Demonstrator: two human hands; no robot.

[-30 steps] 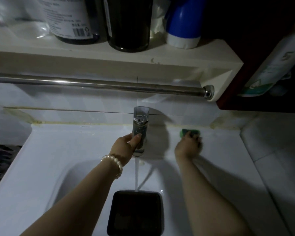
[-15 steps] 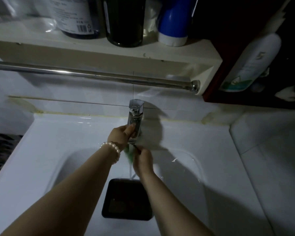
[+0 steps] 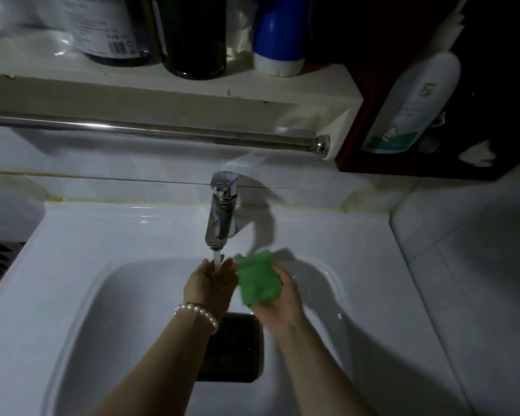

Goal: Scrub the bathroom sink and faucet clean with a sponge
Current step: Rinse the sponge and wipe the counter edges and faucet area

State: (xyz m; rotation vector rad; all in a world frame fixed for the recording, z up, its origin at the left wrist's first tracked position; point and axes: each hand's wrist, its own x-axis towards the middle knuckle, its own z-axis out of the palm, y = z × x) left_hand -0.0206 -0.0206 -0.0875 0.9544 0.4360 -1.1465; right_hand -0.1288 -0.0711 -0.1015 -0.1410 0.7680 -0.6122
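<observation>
Under the running chrome faucet [image 3: 221, 214], the left hand [image 3: 212, 283] cups loosely open in the stream; just right, the right hand [image 3: 278, 304] grips the green sponge [image 3: 258, 279] over the white sink [image 3: 72, 265].

Shelf and rail above the basin
A cream shelf [image 3: 174, 85] carried dark glass bottles [image 3: 192, 34] and a blue-and-white plastic bottle [image 3: 279, 34]; a steel towel rail [image 3: 150, 130] ran beneath it.
</observation>
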